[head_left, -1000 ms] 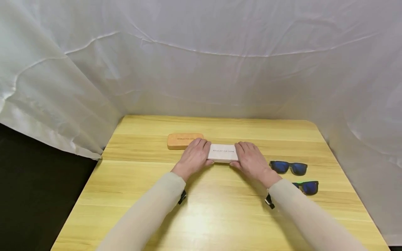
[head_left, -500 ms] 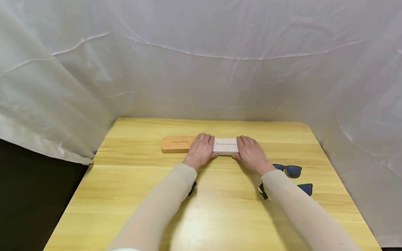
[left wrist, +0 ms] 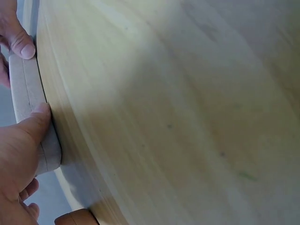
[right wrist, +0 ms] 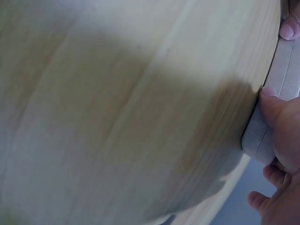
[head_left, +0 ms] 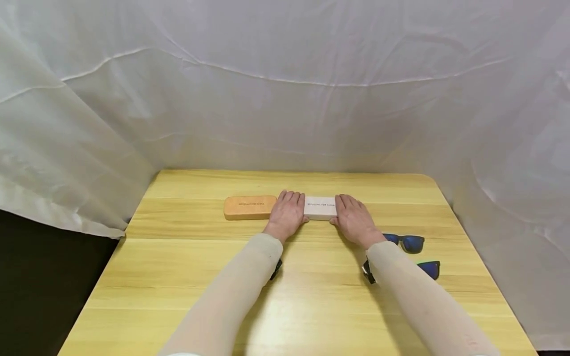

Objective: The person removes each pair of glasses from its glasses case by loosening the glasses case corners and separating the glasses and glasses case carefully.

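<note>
A white glasses case (head_left: 319,208) with small printed lettering lies toward the back of the wooden table. My left hand (head_left: 288,213) grips its left end and my right hand (head_left: 354,217) its right end. In the left wrist view the left thumb (left wrist: 40,119) presses the front side of the case (left wrist: 28,89), low near the tabletop. The right wrist view has the right thumb (right wrist: 274,105) on the same side. Just left of my left hand is an orange glasses case (head_left: 249,207), in line with the white one; my fingers overlap its right end.
Two pairs of dark sunglasses with blue lenses lie at the right: the farther sunglasses (head_left: 411,243) and the nearer sunglasses (head_left: 429,269), both partly hidden by my right arm. A white curtain (head_left: 285,89) hangs behind the table (head_left: 187,282) and along its sides.
Both hands have slid the white case away from me, bringing it level with the orange case. During the last half second it has barely moved. The head view has shifted slightly.
</note>
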A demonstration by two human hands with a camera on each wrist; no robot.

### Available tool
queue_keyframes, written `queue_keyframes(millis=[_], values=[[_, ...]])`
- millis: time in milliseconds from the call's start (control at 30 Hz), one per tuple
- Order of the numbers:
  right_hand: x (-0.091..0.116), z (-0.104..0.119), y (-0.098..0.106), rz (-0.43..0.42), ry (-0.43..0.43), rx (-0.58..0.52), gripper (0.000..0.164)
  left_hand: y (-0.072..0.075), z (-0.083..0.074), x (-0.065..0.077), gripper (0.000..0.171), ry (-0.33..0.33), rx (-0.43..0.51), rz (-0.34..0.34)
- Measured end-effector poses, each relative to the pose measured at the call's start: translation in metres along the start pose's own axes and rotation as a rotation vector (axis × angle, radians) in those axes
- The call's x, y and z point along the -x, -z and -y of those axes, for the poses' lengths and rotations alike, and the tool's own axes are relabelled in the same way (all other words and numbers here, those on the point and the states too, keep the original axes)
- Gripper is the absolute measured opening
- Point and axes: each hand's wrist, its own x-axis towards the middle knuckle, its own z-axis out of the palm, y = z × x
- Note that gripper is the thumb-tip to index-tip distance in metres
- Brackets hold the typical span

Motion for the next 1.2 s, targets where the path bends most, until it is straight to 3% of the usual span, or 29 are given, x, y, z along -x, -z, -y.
queue_keyframes(millis=[267, 433, 767, 967, 1200], values=[[-0.001, 0.003, -0.003, 0.022, -0.042, -0.015, 0.076, 0.002, -0.001, 0.001, 0.078, -0.006, 0.057, -0.010], [-0.002, 0.007, -0.003, 0.014, -0.077, -0.015, 0.076, 0.005, -0.002, 0.003, 0.064, -0.017, 0.079, 0.002], [0.002, 0.025, 0.003, -0.129, -0.143, -0.113, 0.081, 0.014, -0.003, 0.022, 0.055, -0.050, 0.140, -0.116], [0.011, 0.049, 0.000, -0.224, -0.095, -0.136, 0.085, 0.017, 0.010, 0.053, 0.070, 0.034, 0.250, -0.147], [0.034, 0.079, -0.001, -0.217, -0.068, -0.157, 0.084, 0.009, 0.036, 0.117, 0.088, 0.111, 0.386, -0.154]])
